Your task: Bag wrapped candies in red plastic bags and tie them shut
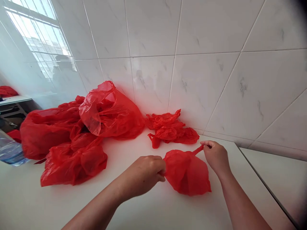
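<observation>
Between my two hands a small red plastic bag [187, 174] hangs puffed out just over the white table [134, 204]. My left hand [148, 171] is closed on the bag's left side; the fingertips are partly hidden. With a pinch of thumb and fingers, my right hand [216, 155] holds a twisted strip of the bag, likely a handle, at the upper right. Behind the bag, close to the wall, lies a crumpled pile of red plastic bags [171, 127]. It is apart from both hands.
Large red plastic bags [112, 111] are heaped at the left against the white tiled wall [153, 28]. A clear plastic bottle [11, 151] lies at the far left edge. On the right, a dark seam [261, 180] divides the tabletop. A window is reflected in the tiles.
</observation>
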Demonstrator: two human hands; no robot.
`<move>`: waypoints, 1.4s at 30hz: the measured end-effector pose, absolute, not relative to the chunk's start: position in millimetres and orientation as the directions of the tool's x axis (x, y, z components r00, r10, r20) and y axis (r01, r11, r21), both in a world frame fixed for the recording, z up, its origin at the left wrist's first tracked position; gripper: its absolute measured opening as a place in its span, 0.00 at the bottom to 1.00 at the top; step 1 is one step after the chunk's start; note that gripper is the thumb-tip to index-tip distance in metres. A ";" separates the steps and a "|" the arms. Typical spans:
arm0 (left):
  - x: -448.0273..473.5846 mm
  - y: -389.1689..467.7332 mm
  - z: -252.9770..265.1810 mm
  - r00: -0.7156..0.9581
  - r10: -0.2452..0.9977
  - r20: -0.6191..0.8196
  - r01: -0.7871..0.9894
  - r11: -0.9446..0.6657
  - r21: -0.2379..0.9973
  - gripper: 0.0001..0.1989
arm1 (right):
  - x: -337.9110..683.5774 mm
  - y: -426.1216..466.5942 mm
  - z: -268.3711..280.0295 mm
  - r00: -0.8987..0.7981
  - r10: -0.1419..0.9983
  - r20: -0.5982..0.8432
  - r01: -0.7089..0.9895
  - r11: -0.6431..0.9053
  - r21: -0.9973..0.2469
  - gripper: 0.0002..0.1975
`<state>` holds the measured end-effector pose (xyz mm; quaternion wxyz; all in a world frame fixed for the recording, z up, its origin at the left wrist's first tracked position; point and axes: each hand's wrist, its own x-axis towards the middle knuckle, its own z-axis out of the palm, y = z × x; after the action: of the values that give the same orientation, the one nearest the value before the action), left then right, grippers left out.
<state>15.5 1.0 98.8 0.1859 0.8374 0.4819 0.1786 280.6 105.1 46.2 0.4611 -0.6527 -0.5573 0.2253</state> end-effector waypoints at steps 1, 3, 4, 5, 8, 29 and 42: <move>14.5 -2.8 99.1 0.481 0.874 0.067 0.727 -0.440 0.527 0.09 | 283.3 107.3 43.3 0.263 0.941 0.211 0.503 0.053 -0.863 0.11; 14.8 -6.8 100.6 0.457 0.890 0.006 0.699 -0.363 0.617 0.09 | 287.1 109.7 40.6 0.224 0.954 0.199 0.456 0.078 -0.886 0.11; 15.8 -6.9 101.8 0.432 0.902 -0.004 0.678 -0.322 0.661 0.09 | 288.5 110.0 40.6 0.194 0.961 0.196 0.407 0.103 -0.908 0.14; 17.2 -5.9 103.0 0.399 0.917 -0.002 0.653 -0.283 0.703 0.08 | 289.7 109.8 41.1 0.155 0.969 0.191 0.318 0.134 -0.938 0.19; 22.0 1.2 105.3 0.298 0.954 0.026 0.569 -0.199 0.798 0.07 | 292.5 105.7 43.0 -0.046 0.991 0.122 -0.049 0.120 -0.992 0.29; 55.3 42.6 83.7 0.144 0.971 0.190 -0.095 -0.177 0.980 0.10 | 252.9 69.7 72.5 -0.630 0.770 -0.098 0.133 -0.018 -0.991 0.27; 73.9 38.5 47.5 0.208 0.860 0.467 0.507 -0.503 0.700 0.03 | 245.0 76.3 55.6 -0.515 0.855 -0.058 0.112 0.000 -0.994 0.03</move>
<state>73.9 38.5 47.5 0.2029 0.7503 0.4554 0.4342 245.0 76.3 55.6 0.3122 -0.3811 -0.6343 0.5958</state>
